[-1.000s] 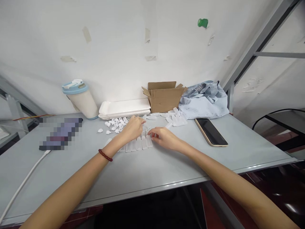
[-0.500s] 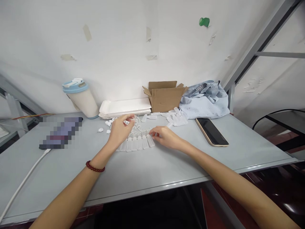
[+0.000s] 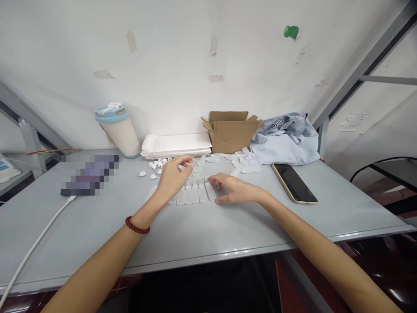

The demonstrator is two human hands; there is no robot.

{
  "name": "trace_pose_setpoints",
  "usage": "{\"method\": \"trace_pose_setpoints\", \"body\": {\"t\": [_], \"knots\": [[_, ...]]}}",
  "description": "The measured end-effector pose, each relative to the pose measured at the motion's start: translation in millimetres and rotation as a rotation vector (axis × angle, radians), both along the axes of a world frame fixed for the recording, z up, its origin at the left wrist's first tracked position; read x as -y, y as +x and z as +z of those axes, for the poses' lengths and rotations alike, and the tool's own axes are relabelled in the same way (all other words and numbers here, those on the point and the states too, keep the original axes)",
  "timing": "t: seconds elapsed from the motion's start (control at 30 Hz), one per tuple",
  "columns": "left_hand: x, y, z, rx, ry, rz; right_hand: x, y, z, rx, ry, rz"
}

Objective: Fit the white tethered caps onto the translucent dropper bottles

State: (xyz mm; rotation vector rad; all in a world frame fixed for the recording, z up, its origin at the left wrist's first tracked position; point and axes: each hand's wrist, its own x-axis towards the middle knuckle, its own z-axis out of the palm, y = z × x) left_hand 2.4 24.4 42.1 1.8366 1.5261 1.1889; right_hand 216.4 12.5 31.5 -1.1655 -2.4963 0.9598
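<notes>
A row of several clear, flat plastic tags (image 3: 195, 194) lies on the table, with thin white strings at their tops. Over the row's left part is my left hand (image 3: 174, 176), its thumb and fingers pinched together beside loose white string (image 3: 196, 168); whatever they hold is too small to make out. My right hand (image 3: 235, 190) rests at the right end of the row, thumb spread from the fingers, which are by the last tag. Small white pieces (image 3: 159, 163) lie scattered behind and left of my left hand. More clear tags (image 3: 246, 164) form a loose pile behind my right hand.
Along the wall stand a blue-lidded cup (image 3: 122, 134), a stack of white packets (image 3: 177, 145), an open cardboard box (image 3: 233, 137) and light blue cloth (image 3: 286, 141). A phone (image 3: 295, 183) lies at right. A pixelated device (image 3: 91, 174) with a white cable (image 3: 39, 237) lies at left.
My right thumb has moved away from the fingers, and the hand has opened beside the end tag. My left hand stays pinched over the row. The whole view has shifted slightly.
</notes>
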Motion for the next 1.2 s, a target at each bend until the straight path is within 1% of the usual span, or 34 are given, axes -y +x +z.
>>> {"method": "trace_pose_setpoints", "body": {"t": [0.23,0.53,0.67,0.77,0.83,0.9,0.97,1.03,1.13,1.2], "knots": [[0,0,-1.6,0.002,0.001,-0.006,-1,-6,-1.6,-0.034,0.028,-0.051],[0,0,-3.6,-0.015,-0.004,-0.002,-2,-7,-5.2,-0.065,-0.015,-0.075],[-1,0,-5.2,-0.024,-0.007,-0.011,-2,-6,-3.7,-0.073,-0.028,-0.076],[-1,0,-6.8,-0.015,-0.012,-0.017,-6,-2,-2.1,-0.1,-0.014,-0.108],[-2,0,-8.2,0.002,-0.018,-0.026,-12,4,-2.0,-0.119,0.029,-0.152],[-2,0,-9.4,0.026,-0.029,-0.045,-20,12,-2.9,-0.098,0.126,-0.206],[-2,1,-10.2,0.047,-0.041,-0.066,-28,22,-4.0,-0.007,0.263,-0.268],[-1,1,-10.4,0.05,-0.044,-0.075,-34,31,-4.4,0.111,0.368,-0.327],[1,3,-9.5,0.034,-0.036,-0.075,-40,41,-2.9,0.234,0.435,-0.366],[2,4,-8.2,0.028,-0.036,-0.079,-40,44,-1.4,0.263,0.454,-0.352]]}}
